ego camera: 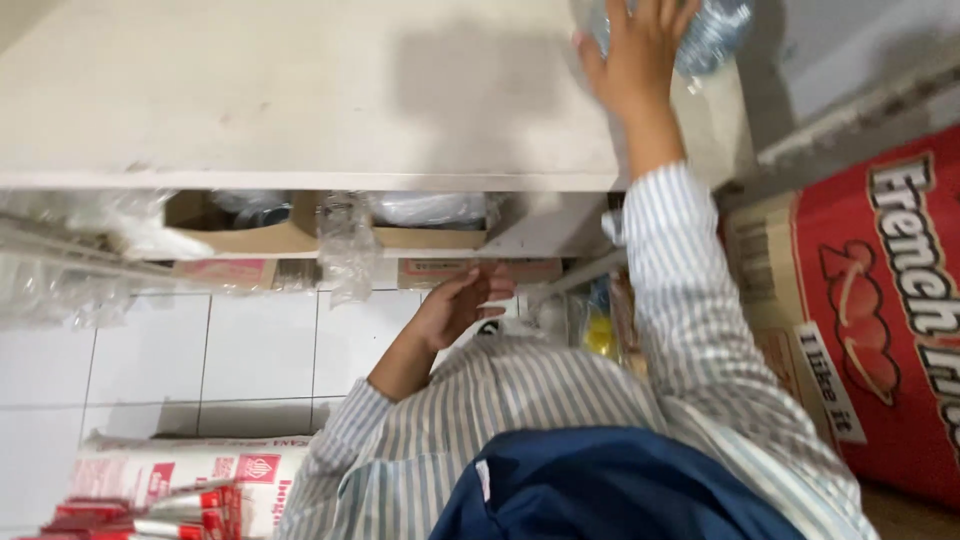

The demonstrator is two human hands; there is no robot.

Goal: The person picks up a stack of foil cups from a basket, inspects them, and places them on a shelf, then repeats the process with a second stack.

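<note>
A pale shelf top (300, 90) bears a clear plastic bottle (715, 35) near its right end.

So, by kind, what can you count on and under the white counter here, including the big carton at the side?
Clear plastic bottles, under the right hand: 1
Open cardboard boxes on the shelf below: 2
Flat cartons beneath them, one by the left hand: 2
Large red carton: 1
Total: 6

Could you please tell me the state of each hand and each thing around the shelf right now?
Right hand: raised, fingers spread over the clear plastic bottle on the shelf top.
Left hand: open, empty, under the shelf.
Cardboard boxes: open-topped, holding plastic bags.
Red carton: closed, standing at right.
</note>
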